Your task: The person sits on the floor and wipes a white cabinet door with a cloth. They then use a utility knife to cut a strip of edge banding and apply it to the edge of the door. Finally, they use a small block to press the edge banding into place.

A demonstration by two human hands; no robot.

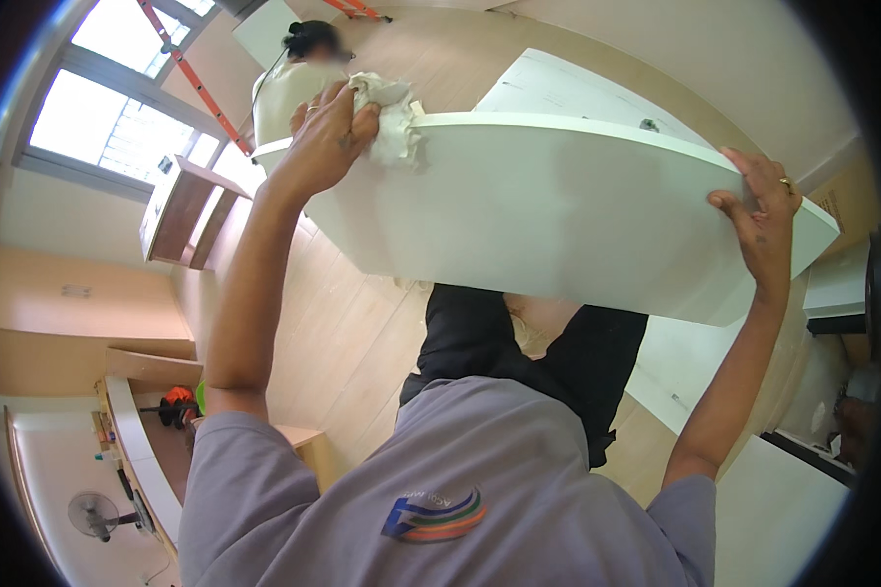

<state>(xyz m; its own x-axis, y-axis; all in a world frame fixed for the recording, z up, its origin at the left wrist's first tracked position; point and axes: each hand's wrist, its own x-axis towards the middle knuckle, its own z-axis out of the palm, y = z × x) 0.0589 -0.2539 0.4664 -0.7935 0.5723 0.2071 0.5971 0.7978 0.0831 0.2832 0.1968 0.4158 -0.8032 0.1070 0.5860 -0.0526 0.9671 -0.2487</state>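
Now we have a white panel (pixel 538 215) spanning the upper middle of the frame. At upper right, our right hand (pixel 765 210) grips its edge, thumb on the near face; at upper left, our left hand (pixel 325 145) clutches a crumpled white cloth (pixel 397 127) at the top edge.

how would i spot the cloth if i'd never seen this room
Find the large, flat, pale panel spanning the upper middle. Toward its left end, the person's bare left hand holds a crumpled white cloth at the top edge. Its loose folds set it apart from the smooth panel.
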